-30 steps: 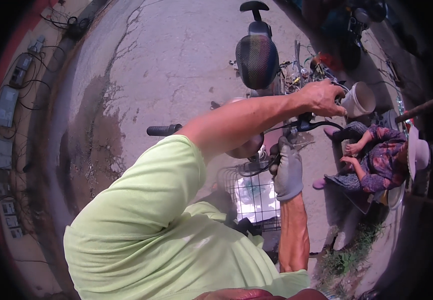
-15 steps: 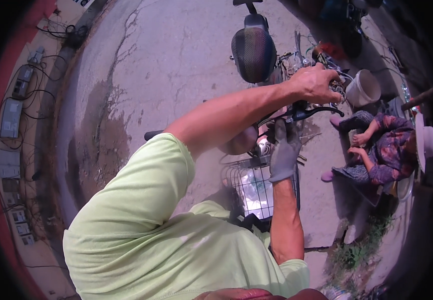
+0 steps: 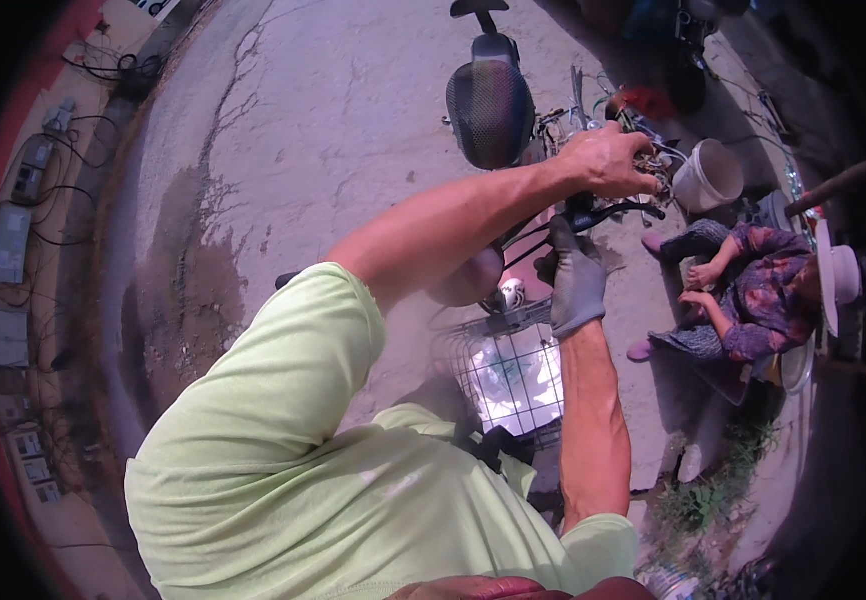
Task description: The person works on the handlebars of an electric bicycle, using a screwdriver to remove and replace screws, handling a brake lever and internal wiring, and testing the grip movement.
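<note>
Head camera looks down on a wire basket (image 3: 508,375) at the front of a bicycle; something white and shiny lies inside it, I cannot tell what. A white bucket (image 3: 708,175) stands on the concrete ground (image 3: 303,130); its contents are not visible. The bare left hand (image 3: 613,160) is closed around the handlebar (image 3: 621,210) area. The gloved right hand (image 3: 578,280) is just below, fingers bent toward the bar; its grip is unclear. Beyond the bar is the black saddle (image 3: 490,100). Another person (image 3: 743,295) sits near the bucket.
</note>
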`<action>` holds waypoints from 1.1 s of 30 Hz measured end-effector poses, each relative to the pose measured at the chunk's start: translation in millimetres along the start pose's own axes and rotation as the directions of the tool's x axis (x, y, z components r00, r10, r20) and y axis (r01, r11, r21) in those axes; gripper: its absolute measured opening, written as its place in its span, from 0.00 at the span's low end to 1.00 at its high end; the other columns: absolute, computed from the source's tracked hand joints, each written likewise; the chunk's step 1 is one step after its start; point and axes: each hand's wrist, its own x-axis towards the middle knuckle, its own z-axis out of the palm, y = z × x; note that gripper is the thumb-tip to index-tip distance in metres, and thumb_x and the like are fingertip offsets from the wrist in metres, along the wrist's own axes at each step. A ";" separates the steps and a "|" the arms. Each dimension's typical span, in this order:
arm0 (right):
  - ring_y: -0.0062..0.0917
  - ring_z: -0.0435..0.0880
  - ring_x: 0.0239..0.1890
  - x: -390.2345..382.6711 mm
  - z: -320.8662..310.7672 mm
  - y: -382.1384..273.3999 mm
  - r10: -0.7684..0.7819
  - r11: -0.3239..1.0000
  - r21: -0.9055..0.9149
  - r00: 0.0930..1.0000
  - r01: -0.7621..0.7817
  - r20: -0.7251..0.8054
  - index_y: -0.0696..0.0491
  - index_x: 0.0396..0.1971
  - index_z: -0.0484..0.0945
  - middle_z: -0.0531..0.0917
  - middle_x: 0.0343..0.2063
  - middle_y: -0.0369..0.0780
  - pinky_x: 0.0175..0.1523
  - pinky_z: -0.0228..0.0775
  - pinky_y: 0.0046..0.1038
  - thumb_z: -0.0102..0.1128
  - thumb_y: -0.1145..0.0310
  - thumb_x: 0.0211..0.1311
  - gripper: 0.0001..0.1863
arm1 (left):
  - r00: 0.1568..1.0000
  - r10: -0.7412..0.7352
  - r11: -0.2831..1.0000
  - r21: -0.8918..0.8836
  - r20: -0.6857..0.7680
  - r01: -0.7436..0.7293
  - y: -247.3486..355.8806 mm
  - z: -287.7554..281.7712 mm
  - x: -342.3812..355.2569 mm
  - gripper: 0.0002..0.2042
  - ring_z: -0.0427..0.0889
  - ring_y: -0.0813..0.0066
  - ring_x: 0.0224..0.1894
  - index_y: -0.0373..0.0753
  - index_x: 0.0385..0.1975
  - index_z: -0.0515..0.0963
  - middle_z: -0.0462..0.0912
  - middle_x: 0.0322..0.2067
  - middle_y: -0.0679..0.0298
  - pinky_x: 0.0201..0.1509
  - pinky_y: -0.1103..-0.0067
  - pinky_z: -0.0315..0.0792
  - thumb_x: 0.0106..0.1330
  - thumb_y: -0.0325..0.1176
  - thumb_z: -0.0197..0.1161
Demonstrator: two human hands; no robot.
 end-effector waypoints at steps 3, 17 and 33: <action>0.18 0.81 0.25 -1.7 -2.9 -4.2 0.016 1.000 -0.011 0.999 -0.016 0.038 0.54 0.45 0.84 0.83 0.26 0.32 0.34 0.76 0.21 0.72 0.58 0.74 0.14 | 1.000 0.001 1.000 -0.004 0.026 0.000 -3.7 -1.7 2.4 0.39 0.79 0.44 0.66 0.47 0.71 0.78 0.77 0.64 0.44 0.71 0.59 0.74 0.63 0.64 0.66; 0.16 0.80 0.28 28.1 -12.5 16.7 0.022 0.997 -0.080 0.992 -0.013 0.120 0.52 0.44 0.85 0.83 0.31 0.31 0.31 0.69 0.20 0.70 0.63 0.75 0.09 | 1.000 -0.010 0.997 -0.076 -0.022 0.008 -1.5 -13.8 -17.6 0.36 0.81 0.40 0.64 0.46 0.69 0.79 0.76 0.63 0.40 0.68 0.58 0.76 0.62 0.56 0.68; 0.22 0.87 0.35 35.3 -26.2 25.4 0.019 0.979 0.183 0.941 -0.086 0.337 0.52 0.49 0.85 0.88 0.36 0.34 0.39 0.77 0.24 0.67 0.64 0.77 0.09 | 0.999 0.010 0.996 -0.088 -0.041 -0.014 -1.7 -10.9 -16.2 0.34 0.80 0.41 0.64 0.50 0.69 0.80 0.77 0.63 0.41 0.69 0.58 0.75 0.63 0.57 0.69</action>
